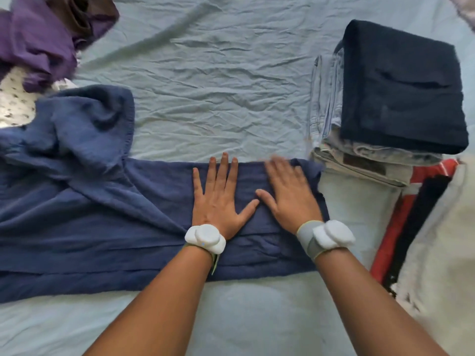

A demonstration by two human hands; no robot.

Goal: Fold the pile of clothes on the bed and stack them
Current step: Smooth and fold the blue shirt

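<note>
A blue garment (108,222) lies spread across the bed, its right part folded into a long flat band and its left part still rumpled. My left hand (218,199) rests flat on the band, fingers apart, palm down. Beside it, my right hand (290,199) presses flat near the band's right end, slightly blurred. Neither hand grips the cloth. At the right stands a stack of folded clothes (359,155), with a dark navy folded piece (403,86) on top of pale jeans. An unfolded pile with a purple garment (38,39) and a brown one (87,14) sits at the far left.
The bed has a wrinkled pale blue sheet (218,86). A white patterned cloth (15,104) lies under the purple pile. A red, black and white fabric (406,227) runs along the right side below the stack.
</note>
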